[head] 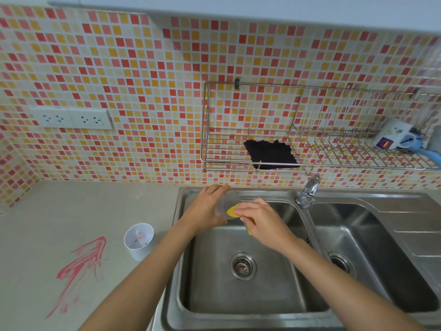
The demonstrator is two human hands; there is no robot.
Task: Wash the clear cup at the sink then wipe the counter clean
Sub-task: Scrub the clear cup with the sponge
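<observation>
**Desk:** What is happening over the sink (210, 290)?

**Photographer:** A person is holding a clear cup (231, 199) above the back of the left basin, just under the rear rim. The left hand (206, 207) is wrapping its fingers round the cup's side. The right hand (262, 220) is pinching a yellow sponge (232, 212) and pressing it against the cup.

**Desk:** Which way is the cup pointing?

**Photographer:** It is tipping well off upright, with its long axis running from the hands towards the tiled wall. Through the clear wall I cannot tell which end is the mouth.

**Desk:** How much room is there?

**Photographer:** The basin is lying open below the hands, down to the drain (243, 265). The tap (309, 191) is standing near the right hand, on the divider between the basins. A wire rack (226, 149) holding a black cloth (270, 154) is hanging on the wall above.

**Desk:** And the counter (71, 206)?

**Photographer:** It is meeting the sink's left edge. A white cup (140, 244) is standing near that edge, with a red smear (81, 266) to its left.
</observation>
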